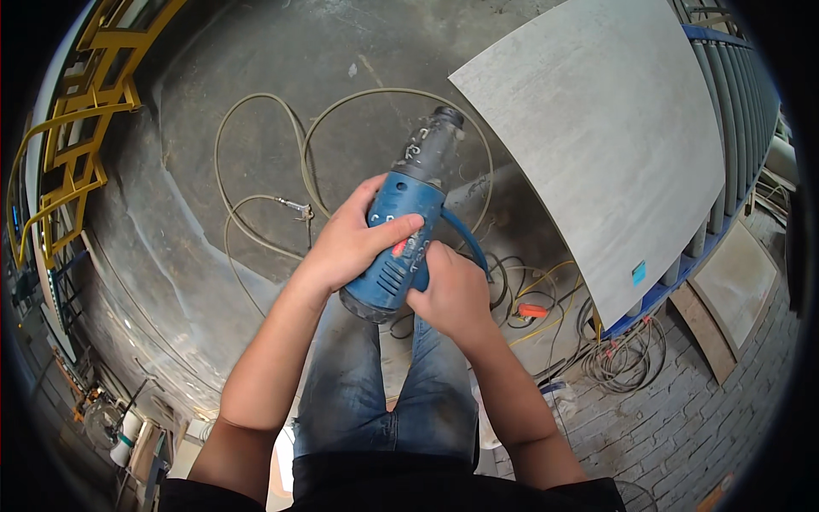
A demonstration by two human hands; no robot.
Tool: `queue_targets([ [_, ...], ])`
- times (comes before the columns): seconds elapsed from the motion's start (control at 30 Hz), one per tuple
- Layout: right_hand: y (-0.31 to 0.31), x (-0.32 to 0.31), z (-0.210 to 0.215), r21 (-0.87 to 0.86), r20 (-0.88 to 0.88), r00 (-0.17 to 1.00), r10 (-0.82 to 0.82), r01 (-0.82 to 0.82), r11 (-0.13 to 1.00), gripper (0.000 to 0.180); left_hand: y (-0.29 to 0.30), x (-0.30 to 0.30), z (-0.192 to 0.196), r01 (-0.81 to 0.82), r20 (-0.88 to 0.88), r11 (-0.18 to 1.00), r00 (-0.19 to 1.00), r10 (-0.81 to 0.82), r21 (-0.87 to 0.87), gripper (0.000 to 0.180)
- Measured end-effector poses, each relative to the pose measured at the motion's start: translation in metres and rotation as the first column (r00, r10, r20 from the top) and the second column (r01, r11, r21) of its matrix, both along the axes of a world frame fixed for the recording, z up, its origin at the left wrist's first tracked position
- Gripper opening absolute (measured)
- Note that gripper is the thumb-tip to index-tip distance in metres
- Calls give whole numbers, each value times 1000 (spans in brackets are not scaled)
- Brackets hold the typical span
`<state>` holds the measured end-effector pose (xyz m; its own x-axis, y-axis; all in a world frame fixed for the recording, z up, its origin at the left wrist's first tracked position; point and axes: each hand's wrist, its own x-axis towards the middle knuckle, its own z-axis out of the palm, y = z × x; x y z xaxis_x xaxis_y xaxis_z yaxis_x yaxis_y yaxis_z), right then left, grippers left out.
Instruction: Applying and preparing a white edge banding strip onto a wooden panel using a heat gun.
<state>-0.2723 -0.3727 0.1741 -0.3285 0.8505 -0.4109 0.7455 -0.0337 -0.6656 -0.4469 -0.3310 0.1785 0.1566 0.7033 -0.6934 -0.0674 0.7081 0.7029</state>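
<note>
In front of my legs I hold a blue drill-like power tool [411,194], tilted, its dark grey head and black nose pointing away from me. My left hand [345,247] wraps round the left side of the blue body, the thumb lying across its top. My right hand [456,290] is closed round the handle on the right side, much of which the fingers hide. No bit shows clearly at the nose.
A large grey slab [606,145] lies on a blue-framed roller rack [725,128] at right. A pale hose [307,136] loops over the floor beyond my hands. Coiled cables [627,363] and an orange object [533,311] lie right of my legs. A yellow metal frame [94,111] stands left.
</note>
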Motion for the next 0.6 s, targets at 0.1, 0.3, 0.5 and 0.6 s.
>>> queue_targets([
  [0.1, -2, -5, -2, 26, -9, 1000, 22, -21, 999, 42, -2, -3, 0, 0, -54, 1000, 999, 0, 8, 78],
  [0.3, -2, -11, -5, 57, -30, 999, 13, -12, 998, 39, -3, -7, -1, -28, -85, 999, 996, 31, 28, 76],
  [0.5, 4, -18, -6, 65, -24, 999, -31, 32, 997, 38, 8, -12, -2, -28, -61, 999, 998, 29, 19, 75],
  [0.6, 7, -20, -7, 73, -9, 1000, -28, 29, 997, 38, 11, -14, -3, -28, -75, 999, 997, 30, 28, 74],
])
